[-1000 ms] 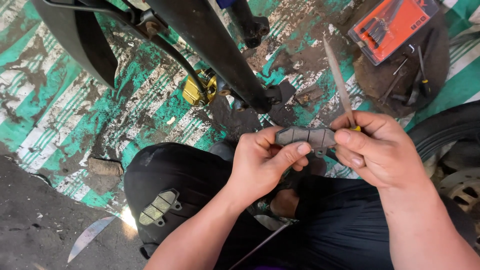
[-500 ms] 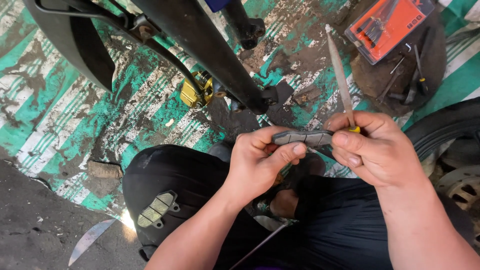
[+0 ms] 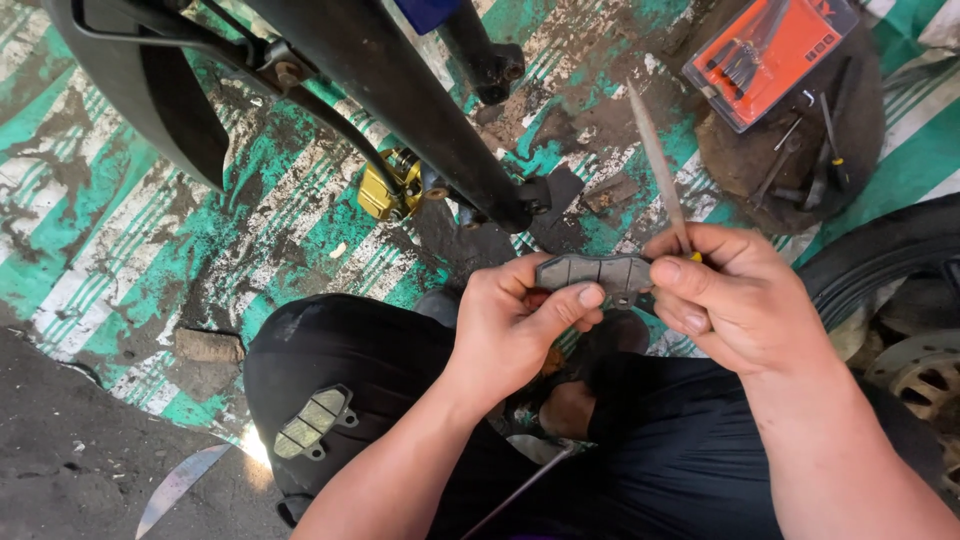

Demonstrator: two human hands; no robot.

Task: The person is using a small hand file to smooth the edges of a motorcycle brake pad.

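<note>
My left hand (image 3: 520, 325) pinches a grey grooved brake pad (image 3: 590, 272) by its left end, thumb laid along its lower edge. My right hand (image 3: 725, 295) grips the pad's right end and also holds a thin metal file (image 3: 660, 170), whose blade points up and away past my fingers. A second brake pad (image 3: 312, 422) lies flat on my left knee. Both hands are over my lap, just below the black fork leg (image 3: 420, 110) of a motorcycle.
A gold brake caliper (image 3: 388, 188) hangs beside the fork leg on a black hose. An orange tool case (image 3: 770, 55) and loose tools (image 3: 800, 160) lie top right. A tyre (image 3: 880, 260) and brake disc (image 3: 925, 375) are at right. The ground is a dirty green-and-white striped mat (image 3: 130, 250).
The brake pad has turned so its grooved face shows more flatly between my hands. The file's tip has tilted slightly. Hands stay in the same place.
</note>
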